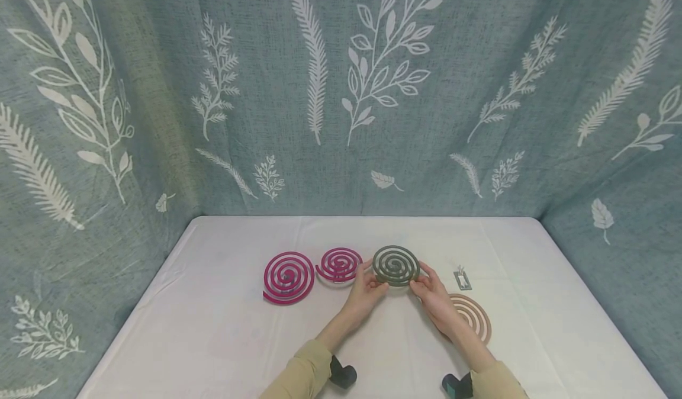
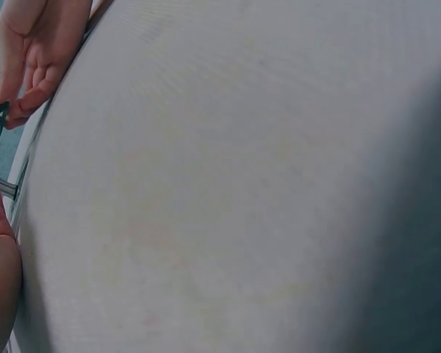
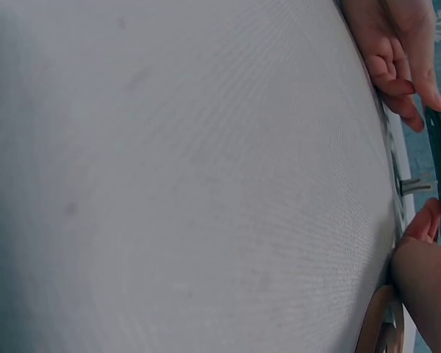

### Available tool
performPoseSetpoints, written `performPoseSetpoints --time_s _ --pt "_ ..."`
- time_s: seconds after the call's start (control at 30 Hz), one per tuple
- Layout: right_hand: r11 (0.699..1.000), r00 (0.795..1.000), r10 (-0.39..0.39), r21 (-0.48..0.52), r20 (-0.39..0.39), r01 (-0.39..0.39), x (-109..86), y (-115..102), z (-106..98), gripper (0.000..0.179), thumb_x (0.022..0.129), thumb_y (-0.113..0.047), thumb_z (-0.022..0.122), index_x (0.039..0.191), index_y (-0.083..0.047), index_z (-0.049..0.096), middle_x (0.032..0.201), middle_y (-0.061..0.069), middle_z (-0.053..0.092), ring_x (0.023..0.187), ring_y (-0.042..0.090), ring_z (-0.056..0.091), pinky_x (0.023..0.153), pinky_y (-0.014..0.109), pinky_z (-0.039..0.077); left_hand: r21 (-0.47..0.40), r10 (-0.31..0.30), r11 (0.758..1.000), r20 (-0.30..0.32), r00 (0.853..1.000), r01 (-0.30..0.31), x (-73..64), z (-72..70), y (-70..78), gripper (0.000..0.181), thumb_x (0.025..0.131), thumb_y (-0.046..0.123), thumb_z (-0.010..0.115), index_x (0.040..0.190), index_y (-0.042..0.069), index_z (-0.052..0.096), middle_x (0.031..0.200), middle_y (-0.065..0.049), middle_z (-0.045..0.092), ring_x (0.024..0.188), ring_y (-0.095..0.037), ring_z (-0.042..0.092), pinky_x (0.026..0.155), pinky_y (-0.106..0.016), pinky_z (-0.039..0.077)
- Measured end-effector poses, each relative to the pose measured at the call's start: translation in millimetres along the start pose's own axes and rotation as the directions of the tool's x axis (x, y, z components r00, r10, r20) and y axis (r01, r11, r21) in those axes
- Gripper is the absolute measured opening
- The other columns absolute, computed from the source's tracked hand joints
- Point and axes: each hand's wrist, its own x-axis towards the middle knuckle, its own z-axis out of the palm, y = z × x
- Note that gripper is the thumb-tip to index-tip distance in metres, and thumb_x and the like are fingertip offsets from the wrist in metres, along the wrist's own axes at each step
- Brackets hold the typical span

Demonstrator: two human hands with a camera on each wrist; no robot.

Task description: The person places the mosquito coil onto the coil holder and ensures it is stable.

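Observation:
Both hands hold a dark green mosquito coil (image 1: 395,266) by its edges. My left hand (image 1: 366,292) pinches its left edge between thumb and fingers, while my right hand (image 1: 436,301) pinches the right. The wrist views show the green coil (image 3: 439,143) nearly edge-on, raised above the white tabletop, with a thin metal piece (image 3: 415,186) behind it. Left of the hands, a magenta coil (image 1: 339,264) sits close to my left fingers. Partly behind my right wrist lies a tan coil (image 1: 482,316).
A larger magenta coil (image 1: 288,277) lies further left on the white-covered table (image 1: 213,328). To the right of my right hand rests a small metal coil stand (image 1: 462,279) with upright prongs. A blue leaf-patterned curtain (image 1: 330,168) hangs behind the table and along both sides.

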Motion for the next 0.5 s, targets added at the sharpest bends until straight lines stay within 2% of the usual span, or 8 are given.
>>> performPoseSetpoints --time_s 0.2,0.3,0.5 --pt "1.000 1.000 0.007 0.000 -0.005 -0.007 0.9 -0.2 -0.4 0.066 0.097 -0.010 0.044 0.152 -0.009 0.007 0.137 0.018 0.044 0.134 0.030 0.038 0.115 0.041 0.026 -0.006 0.006 1.000 -0.005 1.000 -0.006 0.0 0.6 0.6 0.069 0.089 0.005 0.060 0.144 0.001 0.018 0.105 -0.023 0.061 0.084 -0.008 0.055 0.074 -0.015 0.046" --pt "1.000 1.000 -0.002 -0.001 -0.009 0.002 1.7 0.2 -0.4 0.065 0.097 -0.008 0.044 0.151 -0.008 0.008 0.132 0.016 0.048 0.127 0.024 0.044 0.115 0.040 0.027 -0.002 0.010 1.000 -0.004 1.000 -0.010 0.3 0.8 0.6 0.068 0.090 0.005 0.060 0.143 0.001 0.018 0.105 -0.024 0.061 0.085 -0.009 0.056 0.074 -0.014 0.046" --pt "1.000 1.000 0.000 -0.005 -0.015 0.000 2.1 -0.2 -0.8 0.065 0.097 -0.005 0.044 0.151 -0.006 0.008 0.125 0.012 0.050 0.119 0.015 0.047 0.114 0.038 0.030 0.017 0.012 1.000 -0.006 1.000 -0.011 -0.4 1.9 2.5 0.066 0.090 0.005 0.059 0.143 0.000 0.019 0.109 -0.026 0.061 0.094 -0.022 0.061 0.076 -0.015 0.047"
